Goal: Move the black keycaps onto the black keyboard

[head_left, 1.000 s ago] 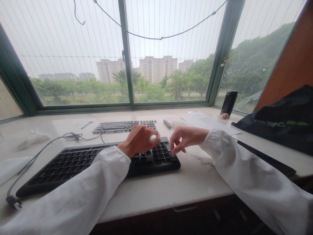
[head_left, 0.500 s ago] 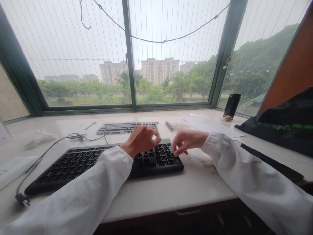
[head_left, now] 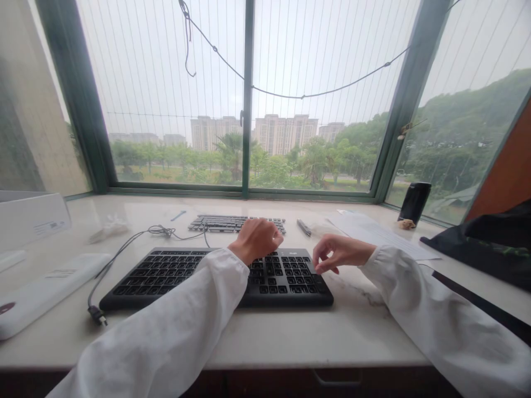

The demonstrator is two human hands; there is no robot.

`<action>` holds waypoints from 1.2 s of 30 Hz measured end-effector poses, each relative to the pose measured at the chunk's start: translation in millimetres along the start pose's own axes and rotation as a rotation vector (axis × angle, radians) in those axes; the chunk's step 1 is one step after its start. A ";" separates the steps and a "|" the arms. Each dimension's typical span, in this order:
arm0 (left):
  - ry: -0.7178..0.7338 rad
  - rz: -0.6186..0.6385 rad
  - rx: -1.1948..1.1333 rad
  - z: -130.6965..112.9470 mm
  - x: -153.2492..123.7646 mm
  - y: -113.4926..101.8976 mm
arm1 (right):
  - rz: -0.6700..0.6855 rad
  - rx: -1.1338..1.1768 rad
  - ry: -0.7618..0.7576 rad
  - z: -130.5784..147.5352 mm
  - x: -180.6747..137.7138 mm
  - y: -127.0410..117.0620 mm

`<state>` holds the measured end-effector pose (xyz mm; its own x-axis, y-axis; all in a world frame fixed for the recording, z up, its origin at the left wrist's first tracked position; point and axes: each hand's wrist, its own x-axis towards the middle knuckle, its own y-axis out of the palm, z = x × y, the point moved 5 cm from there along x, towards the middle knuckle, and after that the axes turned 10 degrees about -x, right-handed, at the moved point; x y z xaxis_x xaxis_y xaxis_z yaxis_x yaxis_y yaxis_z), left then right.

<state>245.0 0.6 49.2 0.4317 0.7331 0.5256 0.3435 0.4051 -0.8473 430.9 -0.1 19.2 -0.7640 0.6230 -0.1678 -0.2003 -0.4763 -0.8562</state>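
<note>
1. A long black plastic keyboard (head_left: pixel 286 273) is laid crosswise below the nearly closed left hand (head_left: pixel 258 241).
2. Its right end is overhung by the half-curled right hand (head_left: pixel 338 253) (what either holds cannot be told).

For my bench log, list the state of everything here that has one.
Left hand: curled, over keyboard.
Right hand: bent, at keyboard's right end.
Keyboard: flat, most key positions uncapped.
Loose keycaps: set out in rows.
Cable: bunched midway.
Cable plug: unplugged.
Black cylinder: upright.
Paper: flat.
</note>
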 end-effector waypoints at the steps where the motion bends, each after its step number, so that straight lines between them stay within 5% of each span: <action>1: -0.008 0.002 0.002 1.5 0.3 -0.7 | 0.055 0.010 0.002 1.3 -0.9 3.3; 4: -0.048 0.006 0.012 6.5 1.1 -3.7 | 0.114 0.036 0.023 -0.4 -1.6 7.8; 10: -0.127 0.050 0.013 15.3 0.6 -3.3 | -0.482 -0.031 0.111 -31.9 11.4 -29.8; 12: -0.131 0.073 0.003 16.8 0.2 -0.6 | -0.560 -0.189 0.193 -43.6 22.0 -40.9; 18: -0.137 0.110 -0.001 18.3 -0.2 3.2 | -0.502 -0.607 0.397 -65.1 77.2 -71.2; 26: -0.147 0.126 0.010 16.8 -0.1 2.9 | -0.466 -0.723 0.548 -96.7 140.5 -81.8; 36: -0.107 0.104 0.019 15.7 1.2 3.5 | -0.431 -0.716 0.606 -117.1 161.3 -76.7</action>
<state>233.7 11.4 45.7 0.3725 0.8250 0.4250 0.2850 0.3341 -0.8984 394.8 209.7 0.6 -0.2365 0.9560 0.1735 0.1801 0.2186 -0.9590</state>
